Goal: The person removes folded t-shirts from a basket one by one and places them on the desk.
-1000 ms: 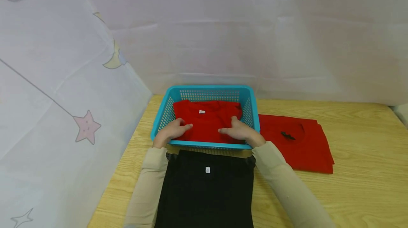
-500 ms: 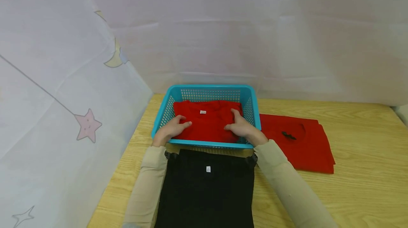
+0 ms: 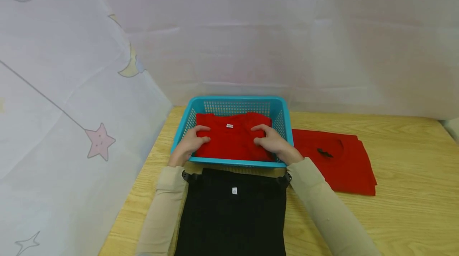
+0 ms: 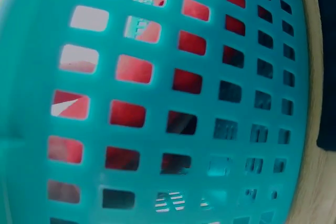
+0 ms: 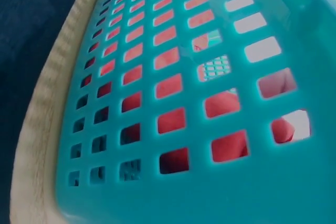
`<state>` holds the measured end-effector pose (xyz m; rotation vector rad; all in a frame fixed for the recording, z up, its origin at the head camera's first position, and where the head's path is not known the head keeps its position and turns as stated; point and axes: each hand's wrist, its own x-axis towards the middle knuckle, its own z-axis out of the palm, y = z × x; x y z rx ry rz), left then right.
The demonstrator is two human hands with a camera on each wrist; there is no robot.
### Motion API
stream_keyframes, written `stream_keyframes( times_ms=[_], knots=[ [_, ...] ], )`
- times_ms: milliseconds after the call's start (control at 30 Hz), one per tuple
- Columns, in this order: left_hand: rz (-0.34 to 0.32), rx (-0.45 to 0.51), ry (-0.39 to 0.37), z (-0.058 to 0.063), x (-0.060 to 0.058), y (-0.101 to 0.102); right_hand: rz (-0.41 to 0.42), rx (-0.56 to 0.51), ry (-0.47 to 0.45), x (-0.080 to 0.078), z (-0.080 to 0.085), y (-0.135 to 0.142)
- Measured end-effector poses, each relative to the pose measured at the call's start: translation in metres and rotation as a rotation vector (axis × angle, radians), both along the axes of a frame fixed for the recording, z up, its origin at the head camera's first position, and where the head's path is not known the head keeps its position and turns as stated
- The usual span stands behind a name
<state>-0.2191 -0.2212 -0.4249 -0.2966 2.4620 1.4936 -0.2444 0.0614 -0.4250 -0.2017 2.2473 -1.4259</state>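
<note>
In the head view a folded red shirt (image 3: 229, 144) with a small white neck label lies inside a blue plastic basket (image 3: 236, 163). My left hand (image 3: 190, 142) reaches over the front left corner and rests on the shirt's left side, thumb and forefinger apart. On the shirt's right side rests my right hand (image 3: 274, 142), its thumb and forefinger likewise spread toward the middle. The other fingers of both hands are hidden. Both wrist views show mostly the basket's perforated wall (image 4: 210, 77), with red cloth (image 5: 170, 116) behind its holes.
A folded black garment (image 3: 231, 220) with a white label lies in front of the basket, between the forearms. Right of the basket is another folded red shirt (image 3: 344, 168) bearing a small dark mark. A pale sheet (image 3: 244, 49) hangs behind the wooden table (image 3: 412, 176).
My left hand has moved slightly up and left along the shirt. The right hand has shifted a little right, its forefinger turning inward. The shirt's upper right edge looks slightly different.
</note>
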Motion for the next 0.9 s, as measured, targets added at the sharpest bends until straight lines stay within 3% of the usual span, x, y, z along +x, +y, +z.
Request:
stream_keyframes(
  times_ms=[133, 267, 367, 600, 767, 900],
  knots=[
    [0.032, 0.054, 0.016, 0.000, 0.000, -0.003, -0.034, 0.011, 0.071, 0.000, -0.002, -0.002],
    [0.021, 0.085, 0.022, 0.002, -0.001, -0.006, -0.061, 0.011, 0.125, -0.001, -0.005, -0.003],
    [0.010, 0.129, 0.013, 0.002, -0.001, -0.009, -0.076, 0.006, 0.110, -0.002, -0.005, -0.003],
    [0.040, 0.330, -0.023, -0.001, -0.003, -0.014, -0.077, -0.034, 0.071, -0.005, -0.004, -0.001],
    [0.044, 0.418, 0.013, 0.000, -0.005, -0.015, -0.089, -0.106, 0.057, -0.004, 0.001, 0.004],
    [0.026, 0.428, 0.055, 0.003, -0.004, -0.017, -0.090, -0.140, 0.060, -0.005, 0.008, 0.008]
  ],
)
